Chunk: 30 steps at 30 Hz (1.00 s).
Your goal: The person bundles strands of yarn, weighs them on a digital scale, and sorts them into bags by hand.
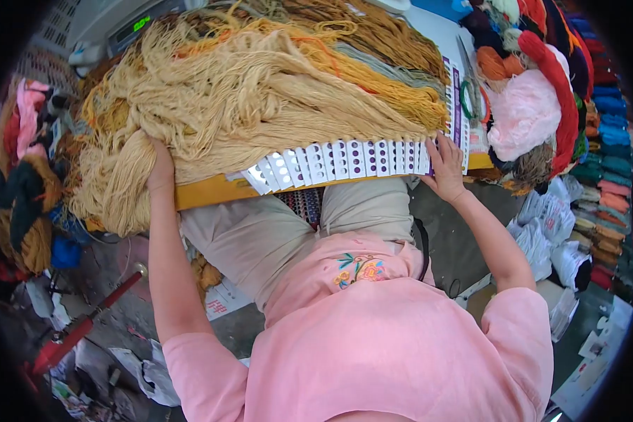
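Note:
A thick hank of beige yarn [253, 91] lies spread across the table in front of me, its strands narrowing to the right. My left hand [161, 169] is closed round a gathered part of it at the left. Strands cover most of those fingers, and a loose bunch hangs over the table edge. Along the near edge runs a row of white cards with dark round spots [341, 160]. At its right end rests my right hand [444, 167], fingers apart, the tips touching the end of the yarn and cards.
Mustard-yellow yarn [401, 98] and brown yarn [373, 35] lie behind the beige hank. A scale with a lit green display [132, 28] stands at back left. Scissors [468, 60], pale pink yarn [527, 112] and a red hank [552, 91] are at right.

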Each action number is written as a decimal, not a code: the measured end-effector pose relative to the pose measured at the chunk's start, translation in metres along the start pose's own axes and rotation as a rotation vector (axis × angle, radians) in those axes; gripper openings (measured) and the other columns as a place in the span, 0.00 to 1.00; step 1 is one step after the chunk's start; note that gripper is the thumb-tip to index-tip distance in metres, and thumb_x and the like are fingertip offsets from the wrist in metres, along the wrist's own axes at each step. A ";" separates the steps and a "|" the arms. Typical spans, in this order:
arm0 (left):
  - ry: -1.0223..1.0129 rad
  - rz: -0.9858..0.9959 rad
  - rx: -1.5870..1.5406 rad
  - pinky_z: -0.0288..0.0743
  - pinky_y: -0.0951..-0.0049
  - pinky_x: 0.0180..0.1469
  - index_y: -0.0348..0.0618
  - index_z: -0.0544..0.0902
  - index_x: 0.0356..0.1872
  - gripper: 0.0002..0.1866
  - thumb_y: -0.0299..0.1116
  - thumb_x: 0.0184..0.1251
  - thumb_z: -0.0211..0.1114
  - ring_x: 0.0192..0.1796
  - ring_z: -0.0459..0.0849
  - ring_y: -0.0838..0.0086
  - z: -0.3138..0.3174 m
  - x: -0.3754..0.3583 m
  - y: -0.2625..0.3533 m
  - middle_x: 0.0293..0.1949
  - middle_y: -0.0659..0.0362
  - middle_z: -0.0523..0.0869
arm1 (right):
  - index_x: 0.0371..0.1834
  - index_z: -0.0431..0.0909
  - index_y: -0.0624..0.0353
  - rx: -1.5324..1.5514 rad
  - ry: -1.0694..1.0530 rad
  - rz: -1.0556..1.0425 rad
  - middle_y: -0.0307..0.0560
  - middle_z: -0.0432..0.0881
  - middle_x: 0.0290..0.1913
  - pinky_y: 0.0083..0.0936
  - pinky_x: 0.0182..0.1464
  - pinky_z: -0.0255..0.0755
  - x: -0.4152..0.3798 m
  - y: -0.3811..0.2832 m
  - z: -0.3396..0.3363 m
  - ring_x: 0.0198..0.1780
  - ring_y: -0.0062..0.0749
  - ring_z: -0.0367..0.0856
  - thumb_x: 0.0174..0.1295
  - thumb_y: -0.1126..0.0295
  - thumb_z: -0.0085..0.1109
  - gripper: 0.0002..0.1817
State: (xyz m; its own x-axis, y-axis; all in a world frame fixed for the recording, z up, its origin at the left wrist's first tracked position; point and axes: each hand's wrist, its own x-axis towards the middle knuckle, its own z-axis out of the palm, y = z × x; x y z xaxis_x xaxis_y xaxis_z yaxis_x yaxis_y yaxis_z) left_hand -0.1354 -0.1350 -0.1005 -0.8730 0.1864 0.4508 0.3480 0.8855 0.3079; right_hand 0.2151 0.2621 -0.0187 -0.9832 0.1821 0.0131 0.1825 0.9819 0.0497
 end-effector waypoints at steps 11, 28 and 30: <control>-0.347 -0.304 -0.344 0.55 0.73 0.54 0.36 0.62 0.53 0.27 0.49 0.62 0.36 0.54 0.63 0.62 0.014 0.002 -0.045 0.53 0.54 0.66 | 0.54 0.58 0.53 0.081 0.051 -0.018 0.51 0.55 0.56 0.36 0.51 0.48 -0.001 0.005 0.001 0.56 0.41 0.53 0.32 0.60 0.62 0.40; -0.319 -0.338 -0.481 0.53 0.76 0.55 0.36 0.60 0.54 0.29 0.50 0.60 0.39 0.55 0.61 0.64 -0.001 0.007 -0.045 0.56 0.56 0.62 | 0.53 0.59 0.51 0.144 0.078 -0.022 0.50 0.55 0.57 0.35 0.51 0.49 -0.002 0.007 0.004 0.56 0.39 0.54 0.31 0.60 0.61 0.39; -0.297 -0.219 -0.363 0.51 0.77 0.56 0.36 0.60 0.54 0.29 0.51 0.60 0.40 0.56 0.60 0.65 0.001 0.006 -0.045 0.56 0.56 0.62 | 0.54 0.59 0.50 0.150 0.093 -0.026 0.50 0.55 0.57 0.36 0.51 0.48 -0.003 0.008 0.006 0.56 0.40 0.54 0.31 0.60 0.61 0.39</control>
